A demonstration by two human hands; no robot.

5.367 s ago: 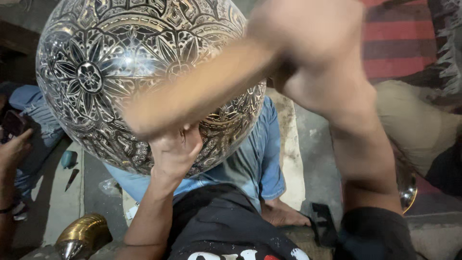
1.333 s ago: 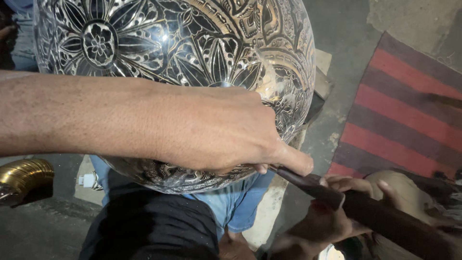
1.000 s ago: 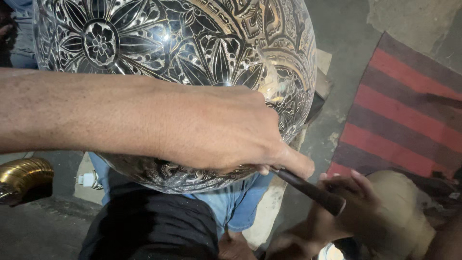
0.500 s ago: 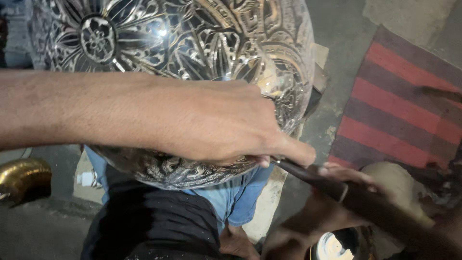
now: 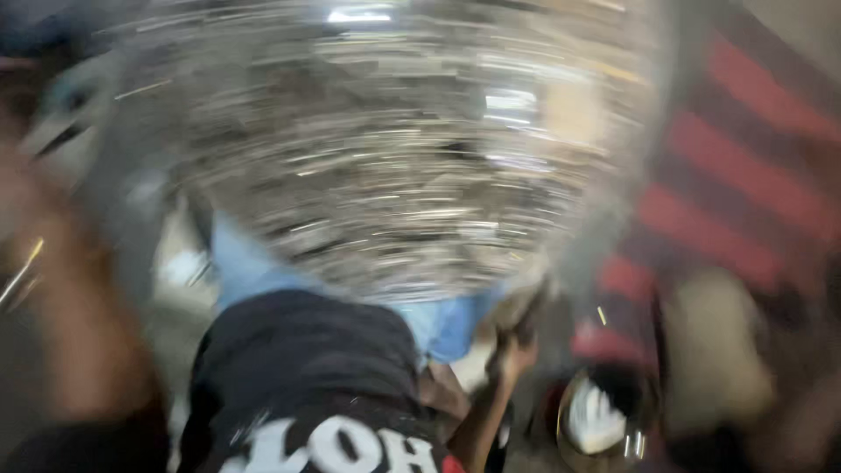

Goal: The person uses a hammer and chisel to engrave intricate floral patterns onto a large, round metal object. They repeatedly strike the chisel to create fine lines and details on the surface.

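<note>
Blurred hand [image 5: 517,355] raised under metal vessel [image 5: 385,149].

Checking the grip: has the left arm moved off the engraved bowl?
Yes. The left arm is now blurred at the left of the engraved bowl, not across it.

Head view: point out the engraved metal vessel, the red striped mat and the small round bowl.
engraved metal vessel [image 5: 394,149], head view, blurred domed side.
red striped mat [image 5: 736,175], head view, a red stripe.
small round bowl [image 5: 600,420], head view, pale inside.
</note>
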